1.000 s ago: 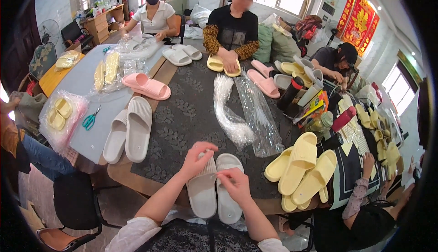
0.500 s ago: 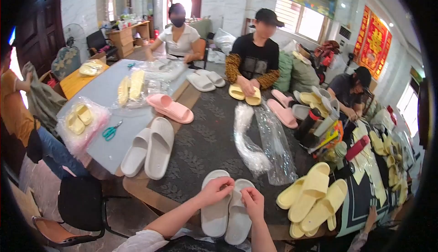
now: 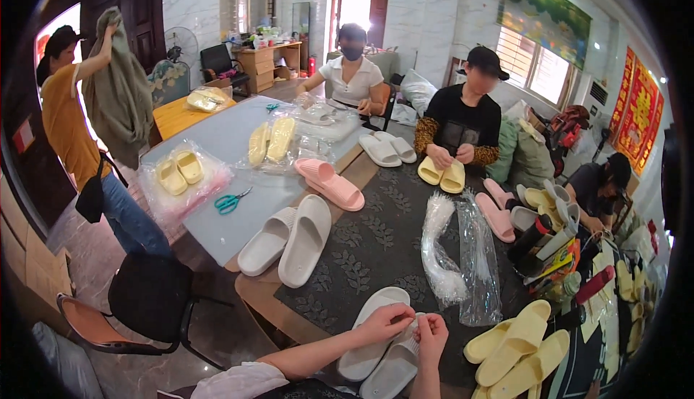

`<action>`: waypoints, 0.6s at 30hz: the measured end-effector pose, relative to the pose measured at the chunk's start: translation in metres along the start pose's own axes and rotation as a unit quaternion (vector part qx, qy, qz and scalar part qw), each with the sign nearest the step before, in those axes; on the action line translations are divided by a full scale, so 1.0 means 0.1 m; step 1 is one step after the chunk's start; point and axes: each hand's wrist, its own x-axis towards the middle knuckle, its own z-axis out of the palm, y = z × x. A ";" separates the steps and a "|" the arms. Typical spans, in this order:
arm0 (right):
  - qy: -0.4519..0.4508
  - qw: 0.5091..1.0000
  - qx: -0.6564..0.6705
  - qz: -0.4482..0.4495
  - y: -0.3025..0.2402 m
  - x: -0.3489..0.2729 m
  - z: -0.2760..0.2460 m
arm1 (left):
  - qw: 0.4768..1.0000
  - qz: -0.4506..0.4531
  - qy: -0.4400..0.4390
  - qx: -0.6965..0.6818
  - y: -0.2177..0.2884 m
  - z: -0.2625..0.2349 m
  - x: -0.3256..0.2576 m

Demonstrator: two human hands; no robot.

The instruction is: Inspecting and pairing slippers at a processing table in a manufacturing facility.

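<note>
Both my hands are over a pair of light grey slippers (image 3: 391, 374) at the table's near edge. My left hand (image 3: 389, 321) reaches across them with thumb and fingertips pinched together. Close beside it, my right hand (image 3: 431, 332) is also pinched, above the upper strap of the right slipper. Whatever lies between the fingertips is too small to make out. To the right sits a stack of yellow slippers (image 3: 522, 341). Beyond my hands lie a bundle of clear plastic strips (image 3: 441, 254) and a flat pile of clear plastic bags (image 3: 480, 272).
Larger grey slippers (image 3: 306, 243) and pink slippers (image 3: 334, 183) stand farther left. Teal-handled scissors (image 3: 228, 202) lie on the grey-blue table (image 3: 210, 227). A black chair (image 3: 150, 294) is at left. Bottles (image 3: 531, 236) crowd the right. Several co-workers are around; one handles yellow slippers (image 3: 442, 175).
My view has swung left, so the scene sits farther right. My hands have drawn closer together over the slippers. The person at left now stands fully in view, holding up a grey-green cloth.
</note>
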 end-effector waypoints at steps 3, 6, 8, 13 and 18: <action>0.011 0.999 0.034 -0.001 0.02 -0.05 0.00 | 1.000 0.006 0.005 -0.012 -0.04 -0.01 -0.01; -0.003 1.000 0.021 -0.016 0.08 -0.07 -0.03 | 1.000 0.004 -0.004 -0.018 -0.02 -0.02 -0.02; -0.034 0.997 -0.015 -0.069 0.12 -0.07 -0.02 | 1.000 0.002 0.000 -0.026 -0.07 0.01 -0.04; 0.020 1.000 -0.003 -0.023 0.13 -0.08 -0.06 | 1.000 -0.013 0.011 -0.010 0.00 0.02 -0.05; 0.008 0.999 0.016 -0.046 0.13 -0.10 -0.07 | 1.000 -0.003 -0.013 -0.016 -0.03 0.04 -0.03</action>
